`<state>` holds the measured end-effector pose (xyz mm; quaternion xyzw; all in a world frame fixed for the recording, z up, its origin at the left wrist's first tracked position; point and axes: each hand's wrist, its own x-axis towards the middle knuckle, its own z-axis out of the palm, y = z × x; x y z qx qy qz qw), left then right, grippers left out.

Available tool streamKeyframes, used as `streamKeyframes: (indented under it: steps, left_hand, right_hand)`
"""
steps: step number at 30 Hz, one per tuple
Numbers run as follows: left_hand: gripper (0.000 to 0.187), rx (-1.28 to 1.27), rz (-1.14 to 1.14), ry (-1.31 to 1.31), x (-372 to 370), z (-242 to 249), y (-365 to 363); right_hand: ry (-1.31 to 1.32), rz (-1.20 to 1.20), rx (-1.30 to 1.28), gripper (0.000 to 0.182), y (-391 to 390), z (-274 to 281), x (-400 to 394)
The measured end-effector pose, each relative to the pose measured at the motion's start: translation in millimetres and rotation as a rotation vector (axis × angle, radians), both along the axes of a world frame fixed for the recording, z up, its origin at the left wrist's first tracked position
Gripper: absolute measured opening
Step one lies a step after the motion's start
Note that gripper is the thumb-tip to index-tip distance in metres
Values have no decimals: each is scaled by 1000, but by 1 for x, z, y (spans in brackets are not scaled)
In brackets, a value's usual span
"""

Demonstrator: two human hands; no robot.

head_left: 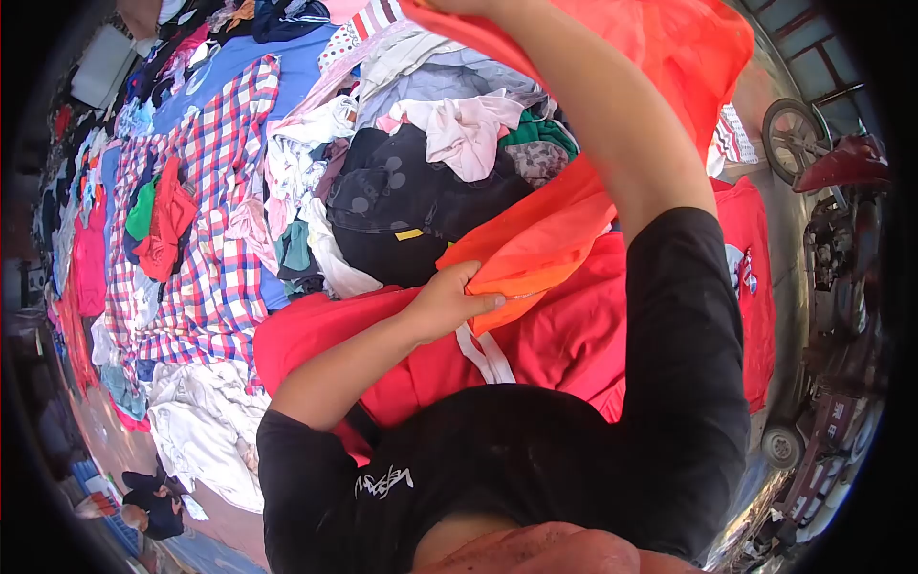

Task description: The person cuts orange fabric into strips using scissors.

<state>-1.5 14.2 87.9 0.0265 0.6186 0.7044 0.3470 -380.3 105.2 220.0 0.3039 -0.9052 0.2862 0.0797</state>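
An orange-red cloth [535, 253] stretches from the middle of the view up to the top right. My left hand [449, 298] is closed on its lower end, with the thumb on top. My right arm reaches up across the cloth, and my right hand [469, 5] is at the top edge, mostly cut off, close to the cloth's upper part; its fingers cannot be made out. Beneath my left hand lies a large red cloth [574, 335] with a white strap. Just beyond are a black garment [411, 191] and a pale pink garment [464, 129].
Piles of clothes spread to the left, with a checked cloth [225, 210], a red garment [167, 220] and a white garment [206, 421]. Another person [153, 507] is at the lower left. A wheel [794, 142] and a vehicle [827, 421] stand at the right.
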Motion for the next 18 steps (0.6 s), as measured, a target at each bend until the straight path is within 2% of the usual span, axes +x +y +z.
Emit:
streamKeyframes:
  steps: [2, 3, 4, 5, 7, 8, 9, 10, 12, 14, 17, 18]
  left_hand:
    - [29, -23, 131, -186, 3, -20, 3]
    - [30, -36, 200, -280, 5, -24, 3]
    - [29, 92, 278, -304, 9, -25, 4]
    - [28, 100, 313, -322, 10, -26, 4]
    - [27, 115, 380, -351, 12, -33, 1]
    - [27, 87, 393, -348, 12, -39, -1]
    - [26, 59, 407, -345, 12, -50, -4]
    - [26, 34, 420, -342, 11, -59, -6]
    - [24, -11, 399, -352, 14, -73, -7]
    - [23, -27, 393, -344, 17, -75, -3]
    - [22, -54, 381, -290, 23, -76, 2]
    - [22, -85, 357, -259, 23, -80, -1]
  right_hand:
    - [136, 321, 196, 34, -54, -18, 61]
    - [132, 350, 193, 33, -69, -25, 90]
    - [126, 384, 190, 32, -82, -41, 117]
    - [119, 421, 187, 31, -92, -55, 144]
    - [61, 524, 201, 31, -82, -86, 186]
    - [-39, 553, 146, 31, -64, -79, 212]
    - [-142, 540, 222, 32, -49, -89, 225]
    - [-201, 522, 143, 30, -32, -109, 235]
    - [-318, 338, 184, 28, 3, -119, 254]
    - [-330, 152, -18, 20, 36, -159, 260]
    - [-650, -105, 101, 29, 73, -158, 261]
    - [-758, -169, 24, 34, 83, -156, 263]
